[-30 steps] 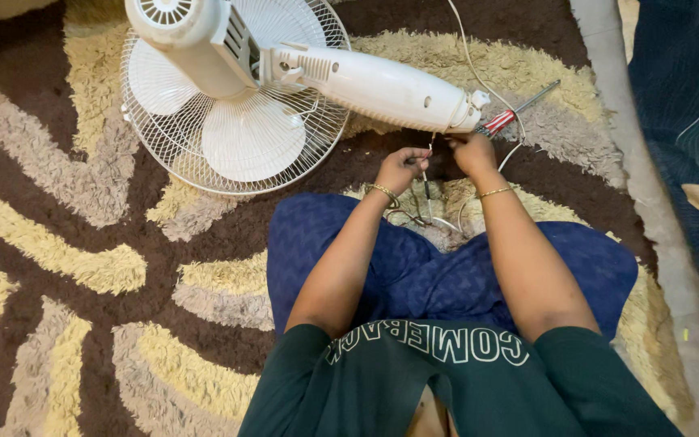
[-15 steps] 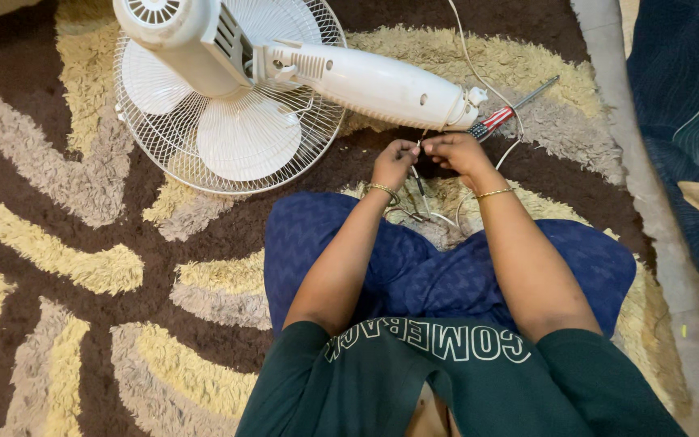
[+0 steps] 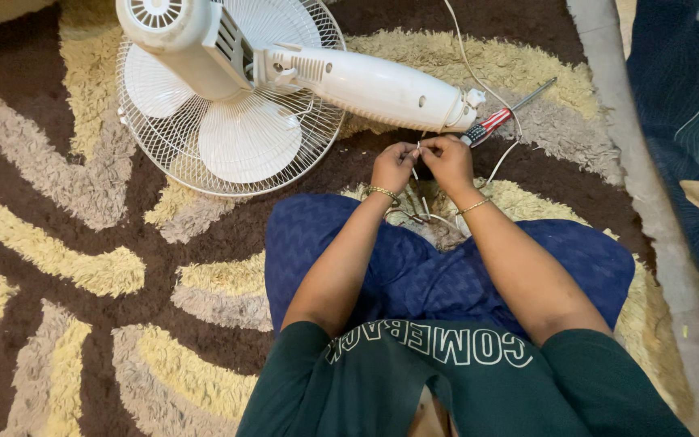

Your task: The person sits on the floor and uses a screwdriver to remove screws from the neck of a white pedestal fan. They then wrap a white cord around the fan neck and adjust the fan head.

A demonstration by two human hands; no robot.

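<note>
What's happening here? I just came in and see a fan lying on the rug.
A person sits on a shaggy patterned rug with a white fan laid on its side in front of them. Both hands meet just below the fan's stem end: the left hand and right hand pinch thin wires between the fingertips. A screwdriver with a striped handle lies on the rug beside the stem, untouched. A white cord trails away from the fan.
</note>
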